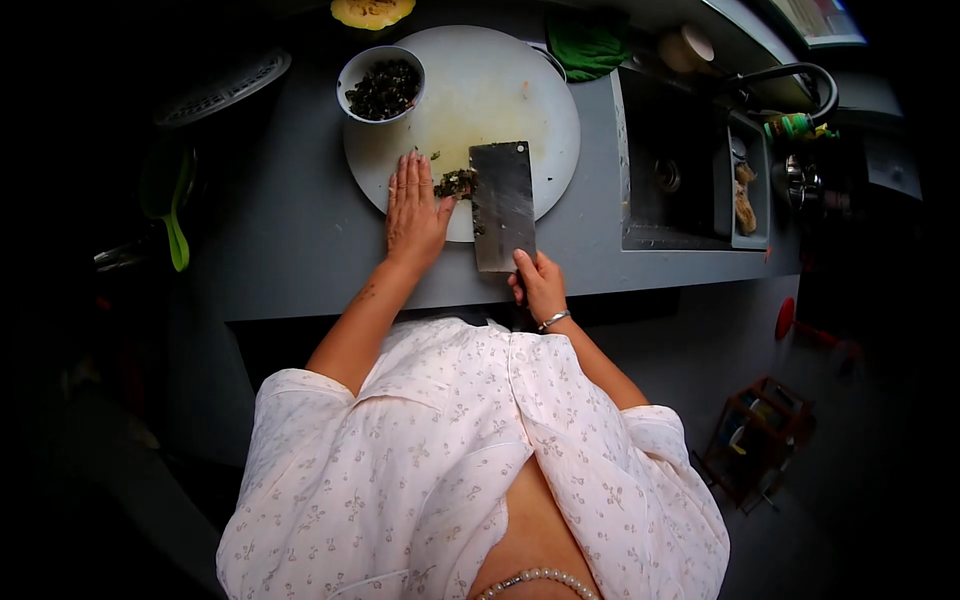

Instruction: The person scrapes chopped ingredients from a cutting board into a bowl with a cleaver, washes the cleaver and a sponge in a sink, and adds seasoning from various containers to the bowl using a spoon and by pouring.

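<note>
My right hand (538, 284) is wrapped round the handle of a wide cleaver (504, 205), whose blade lies over the lower right part of a round white cutting board (550, 130). A small heap of chopped dark greens (456, 184) touches the blade's left edge. On the heap's other side my left hand (414, 215) rests flat on the board, its fingers stretched forward and holding nothing. A white bowl (346, 99) of dark chopped greens stands at the board's upper left.
Right of the board is a dark sink (665, 205) with a curved faucet (829, 88) and a side tray (750, 238). A green cloth (583, 45) lies behind the board. At the left are a green-handled utensil (177, 240) and a colander-like lid (225, 88). A cut yellow squash (371, 12) sits at the back.
</note>
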`<state>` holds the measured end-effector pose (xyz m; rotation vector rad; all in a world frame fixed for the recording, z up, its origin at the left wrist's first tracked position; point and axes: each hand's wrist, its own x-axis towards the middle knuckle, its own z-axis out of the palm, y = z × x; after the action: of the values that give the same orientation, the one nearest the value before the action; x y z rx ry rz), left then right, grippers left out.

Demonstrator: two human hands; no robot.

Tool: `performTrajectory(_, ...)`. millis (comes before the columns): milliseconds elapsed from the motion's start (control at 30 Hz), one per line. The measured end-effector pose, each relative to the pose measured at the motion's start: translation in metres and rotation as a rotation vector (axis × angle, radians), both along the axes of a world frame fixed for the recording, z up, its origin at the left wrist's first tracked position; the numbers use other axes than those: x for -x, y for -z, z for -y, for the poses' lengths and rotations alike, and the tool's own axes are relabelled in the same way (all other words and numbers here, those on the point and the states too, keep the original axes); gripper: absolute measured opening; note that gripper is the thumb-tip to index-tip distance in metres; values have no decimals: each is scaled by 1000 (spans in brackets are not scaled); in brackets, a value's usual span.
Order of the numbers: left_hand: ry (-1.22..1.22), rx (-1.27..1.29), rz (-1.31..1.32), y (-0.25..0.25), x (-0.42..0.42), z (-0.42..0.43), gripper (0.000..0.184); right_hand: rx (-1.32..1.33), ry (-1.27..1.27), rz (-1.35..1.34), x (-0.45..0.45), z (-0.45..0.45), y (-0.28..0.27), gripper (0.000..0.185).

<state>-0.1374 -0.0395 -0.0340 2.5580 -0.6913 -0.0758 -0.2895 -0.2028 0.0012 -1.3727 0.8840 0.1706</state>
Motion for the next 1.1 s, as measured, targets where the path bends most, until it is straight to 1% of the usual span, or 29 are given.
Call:
performTrajectory(167,2,34,35,5,2,20,74,22,4,18,-15,-24,2,26)
performTrajectory(467,-52,159,41,1,-4,34,71,59,-83,73,-38,-48,0,29)
performTrajectory(533,-37,243,9,-5,-1,34,69,36,-90,56,-32,-47,1,30)
performTrajectory(567,-37,263,-44,-10,-2,38,67,-5,-91,92,-36,-42,2,31)
performTrajectory(600,-43,267,-33,-17,-3,38,67,-53,-81,120,-38,-44,0,32)
performTrajectory(667,-39,325,-28,-28,-8,41,66,-32,-90,131,-45,-40,-3,33)
performTrajectory(733,-21,335,-18,-42,-11,40,68,-85,-82,80,-45,-34,-24,32)
performTrajectory(767,-20,372,20,-50,-21,45,67,-120,-124,89,-59,-20,-40,31)
performTrajectory(800,-15,396,46,-55,-25,45,67,-138,-141,76,-65,-18,-53,25)
performTrajectory(833,-28,427,66,-55,-23,43,63,-157,-141,48,-66,-17,-61,25)
performTrajectory(867,-28,448,91,-58,-35,47,63,-147,-149,49,-79,-11,-72,24)
performTrajectory(933,-9,415,68,-78,-43,38,62,-191,-163,28,-83,-15,-91,23)
performTrajectory(967,19,387,43,-92,-60,34,61,-209,-176,26,-97,-9,-102,23)
performTrajectory(1000,19,389,81,-93,-69,31,58,-237,-187,13,-107,-6,-111,23)
performTrajectory(1067,77,352,15,-98,-87,22,54,-275,-208,-7,-123,0,-123,19)
performTrajectory(1100,97,397,87,-90,-98,17,51,-276,-210,-11,-129,1,-129,19)
